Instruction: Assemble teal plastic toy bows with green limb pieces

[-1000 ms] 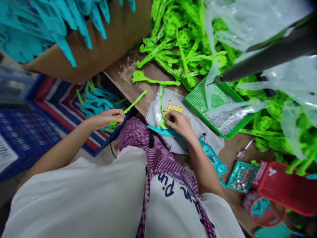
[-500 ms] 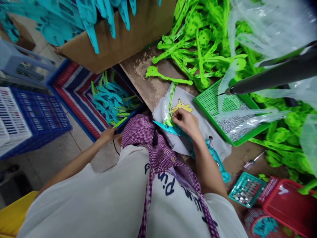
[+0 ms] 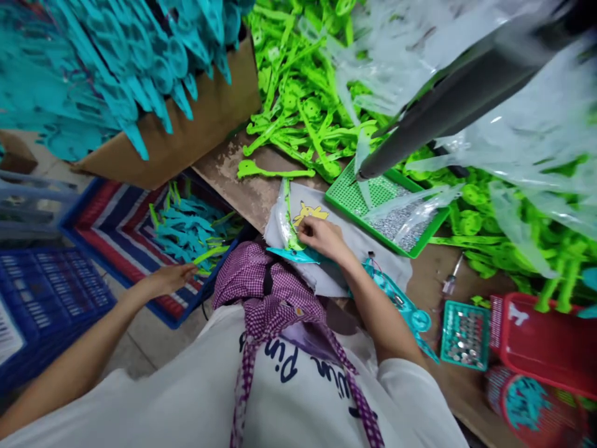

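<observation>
My left hand reaches over the rim of the striped bin. Its fingers are closed at the end of a long lime-green plastic piece, above a heap of teal and green parts. On the grey cloth, my right hand is closed with fingertips pinched; whatever they hold is too small to make out. Those fingertips are right beside a green arm-shaped part under shiny clear plastic. The part's lower end meets a flat teal piece.
A dark electric screwdriver slants above a green tray of small metal pieces. Green parts are heaped behind. A carton of teal parts stands at upper left. A teal box of metal discs and red basket are at right.
The view has shifted. My left hand has moved further over the striped bin, with the green piece still at its fingertips. My right hand stays pinched beside the plastic-covered part.
</observation>
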Tool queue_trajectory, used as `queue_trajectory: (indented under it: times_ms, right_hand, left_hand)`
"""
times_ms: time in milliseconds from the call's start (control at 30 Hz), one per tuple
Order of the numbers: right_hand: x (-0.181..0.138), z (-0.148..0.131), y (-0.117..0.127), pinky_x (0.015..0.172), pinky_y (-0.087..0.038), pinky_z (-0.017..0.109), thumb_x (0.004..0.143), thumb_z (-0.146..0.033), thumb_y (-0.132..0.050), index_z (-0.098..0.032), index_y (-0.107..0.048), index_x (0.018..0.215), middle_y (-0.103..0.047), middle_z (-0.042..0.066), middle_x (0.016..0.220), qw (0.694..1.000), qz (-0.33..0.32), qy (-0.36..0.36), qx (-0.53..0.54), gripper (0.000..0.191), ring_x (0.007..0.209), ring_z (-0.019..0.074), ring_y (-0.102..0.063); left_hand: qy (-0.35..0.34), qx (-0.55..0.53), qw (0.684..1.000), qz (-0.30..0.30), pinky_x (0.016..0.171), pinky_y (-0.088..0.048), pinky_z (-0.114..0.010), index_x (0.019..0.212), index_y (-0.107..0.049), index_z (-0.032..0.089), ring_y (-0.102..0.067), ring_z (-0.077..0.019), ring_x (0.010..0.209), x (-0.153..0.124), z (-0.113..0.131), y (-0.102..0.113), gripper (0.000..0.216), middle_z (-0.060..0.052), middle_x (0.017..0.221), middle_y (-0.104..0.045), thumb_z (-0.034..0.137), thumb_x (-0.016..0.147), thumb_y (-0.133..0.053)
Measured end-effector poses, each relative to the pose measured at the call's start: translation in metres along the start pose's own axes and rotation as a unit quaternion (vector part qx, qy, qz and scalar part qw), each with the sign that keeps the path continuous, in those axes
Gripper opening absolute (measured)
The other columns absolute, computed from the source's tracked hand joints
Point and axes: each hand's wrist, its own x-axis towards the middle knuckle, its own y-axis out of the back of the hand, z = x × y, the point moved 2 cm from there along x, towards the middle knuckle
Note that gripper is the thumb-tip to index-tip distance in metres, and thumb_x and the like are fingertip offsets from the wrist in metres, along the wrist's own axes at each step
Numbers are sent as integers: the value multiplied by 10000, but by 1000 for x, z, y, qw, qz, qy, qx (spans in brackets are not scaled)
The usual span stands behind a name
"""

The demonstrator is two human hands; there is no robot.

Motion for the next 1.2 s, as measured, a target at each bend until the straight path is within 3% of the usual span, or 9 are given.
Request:
queue_trajectory:
  times_ms: [100,200,267,400,567,733,933,1067,1200]
  right_hand:
    - [0,-2,3,628,-282,283,804,-233,-581,-227,-622,838,-712,25,885,1000,-4,-6,2,53,796,175,-581]
    - [0,-3,4,628,-286,279,802,-222,-582,-225,-622,838,-705,21,860,1000,1,-3,3,54,768,166,-573]
    - [0,-3,3,623,-282,279,802,-225,-586,-224,-619,827,-703,18,860,1000,4,-2,1,42,759,163,-570]
    - [-1,-2,1,631,-294,274,805,-232,-590,-227,-612,827,-700,8,857,1000,9,-11,9,31,765,160,-573]
    - [-1,-1,-2,659,-309,267,806,-225,-594,-223,-615,823,-697,5,870,1000,7,-15,14,27,778,156,-573]
    - [0,-3,0,662,-305,267,795,-214,-599,-218,-620,823,-698,3,880,1000,3,-18,11,35,785,156,-571]
    - [-1,-4,2,668,-315,261,792,-196,-589,-224,-601,824,-680,0,822,1000,9,-14,19,45,751,154,-561]
    - [0,-3,2,665,-312,262,792,-193,-589,-225,-591,813,-682,4,833,1000,4,-8,16,39,747,152,-557]
    - [0,-3,2,693,-334,261,800,-193,-589,-222,-596,831,-691,7,874,1000,0,-10,18,43,781,157,-574]
  left_hand:
    - [-81,-10,994,-70,967,-537,-441,1172,-738,316,-697,-328,1085,-5,55,10,381,-75,1187,-749,529,903,-574]
    - [-178,-65,981,-40,1139,-430,-416,1393,-613,357,-567,-295,1334,-1,118,-7,462,-27,1398,-647,503,966,-514]
    - [-209,-100,973,-12,1171,-402,-435,1352,-651,343,-500,-317,1402,22,148,-28,449,-18,1402,-644,490,931,-597]
    - [-233,-128,964,17,1170,-388,-500,1221,-734,275,-570,-330,1303,93,171,-52,365,-71,1235,-725,421,915,-600]
    - [-229,-118,965,48,1151,-399,-459,1200,-721,195,-605,-306,1253,156,188,-26,356,-102,1240,-717,308,911,-546]
    - [-244,-212,939,114,1058,-457,-407,1307,-597,211,-647,-256,1135,181,229,-17,399,-75,1199,-703,196,910,-558]
    - [-231,-281,924,117,640,-476,-296,1259,-532,228,-582,-140,571,141,216,-49,368,49,659,-630,246,907,-637]
    - [-185,-314,927,93,576,-438,-261,1010,-522,230,-590,-127,577,116,185,-71,196,38,660,-643,354,920,-645]
    - [-164,-422,892,4,654,-504,-251,1105,-495,225,-664,-139,728,113,180,-83,313,2,811,-693,363,897,-684]
